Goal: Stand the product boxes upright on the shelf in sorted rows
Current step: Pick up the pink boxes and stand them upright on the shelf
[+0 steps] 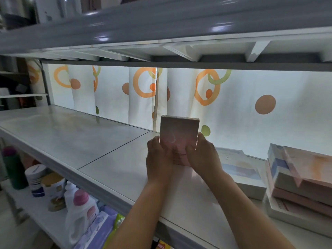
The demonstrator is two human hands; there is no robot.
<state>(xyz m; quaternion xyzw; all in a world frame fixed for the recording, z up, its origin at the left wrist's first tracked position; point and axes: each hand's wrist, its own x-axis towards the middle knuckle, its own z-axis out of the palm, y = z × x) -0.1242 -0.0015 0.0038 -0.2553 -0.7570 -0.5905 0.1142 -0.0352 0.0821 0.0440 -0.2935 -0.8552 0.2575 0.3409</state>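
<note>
A pink product box (178, 133) stands upright over the middle of the white shelf (75, 137), held from both sides. My left hand (158, 157) grips its lower left edge and my right hand (203, 155) grips its lower right edge. The box's base is hidden behind my fingers, so contact with the shelf cannot be told. To the right, a flat pale box (240, 169) lies on the shelf. Further right, several pink, blue and white boxes (298, 178) lie stacked flat.
A grey shelf beam (161, 24) hangs close overhead. Behind the shelf hangs a white curtain (233, 105) with orange and green circles. On the lower shelf at left stand a detergent bottle (80, 211) with a pink cap, tubs (36, 178) and packets.
</note>
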